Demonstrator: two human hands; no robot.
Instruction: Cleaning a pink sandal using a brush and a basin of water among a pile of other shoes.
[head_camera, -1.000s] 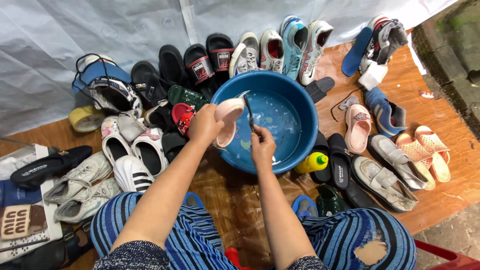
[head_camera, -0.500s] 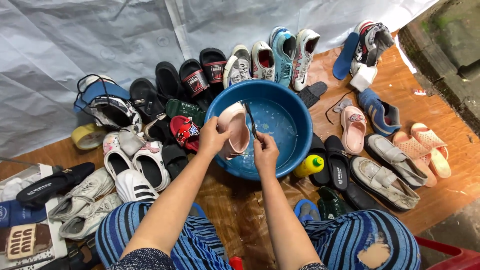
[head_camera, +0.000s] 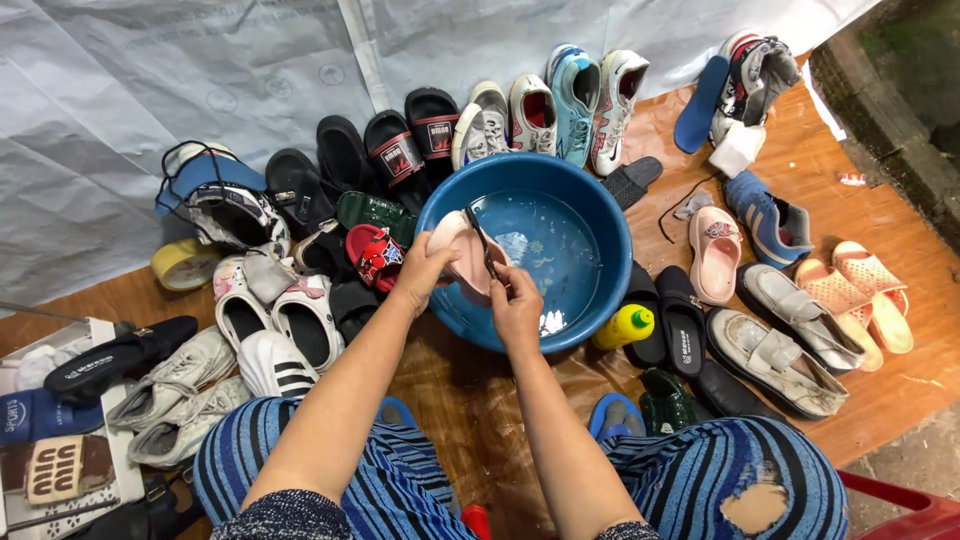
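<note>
Pink slipper (head_camera: 462, 252) half hidden by left hand (head_camera: 425, 275).

The basin (head_camera: 590, 215) stands in the middle of the frame on the wooden floor (head_camera: 900, 390). Over its left rim the left hand (head_camera: 420, 275) holds a slipper (head_camera: 462, 250); the right hand (head_camera: 517, 305), just right of it, holds a brush (head_camera: 480, 240) against the slipper. A row of shoes (head_camera: 530, 110) lies above the basin. A bottle (head_camera: 622, 327) lies at its lower right, touching it. More sandals (head_camera: 860, 290) are at the right.
</note>
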